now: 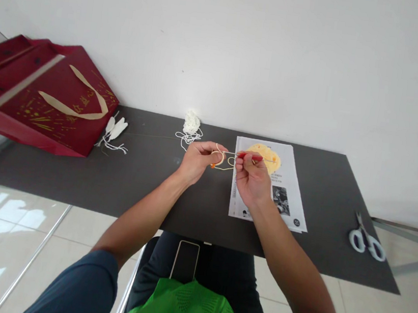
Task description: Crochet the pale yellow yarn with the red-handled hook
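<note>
My right hand [252, 179] is closed around the red handle of a crochet hook [255, 157], whose metal shaft points left toward my other hand. My left hand [199, 161] pinches a small cream crochet piece [217, 158] with a bit of orange at its lower edge. Cream yarn [230, 162] runs and loops between the two hands. Behind my right hand, a round yellow crocheted piece [273, 161] lies on printed paper sheets [292, 193]. Beyond my left hand sits a bundle of white yarn [191, 122] with loose strands.
A dark red paper bag [54, 100] leans at the table's left end, with small white pieces with yarn tails [116, 129] beside it. Scissors [365, 238] lie near the right edge of the dark table [327, 192]. A phone [185, 260] rests on my lap.
</note>
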Demonstrator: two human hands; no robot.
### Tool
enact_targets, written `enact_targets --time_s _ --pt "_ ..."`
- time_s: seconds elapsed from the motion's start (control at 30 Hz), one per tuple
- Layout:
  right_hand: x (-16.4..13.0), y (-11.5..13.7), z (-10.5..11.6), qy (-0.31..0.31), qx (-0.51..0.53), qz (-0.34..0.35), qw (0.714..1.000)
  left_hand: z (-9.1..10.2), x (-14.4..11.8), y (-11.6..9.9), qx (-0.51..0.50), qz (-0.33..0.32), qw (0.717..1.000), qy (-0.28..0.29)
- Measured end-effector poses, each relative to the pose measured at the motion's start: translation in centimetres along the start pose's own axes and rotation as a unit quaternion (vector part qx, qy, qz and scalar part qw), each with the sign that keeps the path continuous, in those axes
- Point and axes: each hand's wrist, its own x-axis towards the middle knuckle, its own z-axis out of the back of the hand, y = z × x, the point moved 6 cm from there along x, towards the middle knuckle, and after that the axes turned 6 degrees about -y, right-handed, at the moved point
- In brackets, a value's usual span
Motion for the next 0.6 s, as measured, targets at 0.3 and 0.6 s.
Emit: enact_targets --time_s 0.3,0.6 --pt "-0.5 -1.1 -0.5 -0.016 -0.039 0.048 0.998 -0.3 -0.5 -0.3 0.055 -0.05 0.996 -0.058" --pt "-0.6 -1.0 -0.5 -0.008 -0.063 0.08 0.995 -0.5 -1.0 -0.8 0.111 -0.086 0.987 -0.08"
